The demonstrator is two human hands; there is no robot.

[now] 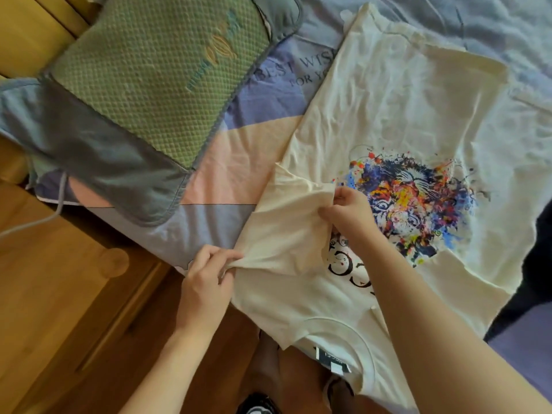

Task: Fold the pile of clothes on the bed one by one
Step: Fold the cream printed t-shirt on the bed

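- The shirt [397, 115] is lying print-up across the bed [227, 162], its collar hanging over the near edge toward the person and its hem reaching away.
- The left hand [206, 282] is clutching a bunch of cloth at the shoulder, by the bed's edge.
- The right hand [346, 213] is pinching the sleeve [286, 222], which is lifting over toward the tiger print.
- To fold it well, I judge both hands should be carrying that side over in one straight line, keeping the new edge parallel to the shirt's length, then smoothing it flat.
- The pillow [155, 76] is lying near on the left, apart from the shirt, so the side fold is having room.
- Something dark [537, 264] is crowding the shirt's right edge; the collar end is risking a slide toward the floor [59, 294].
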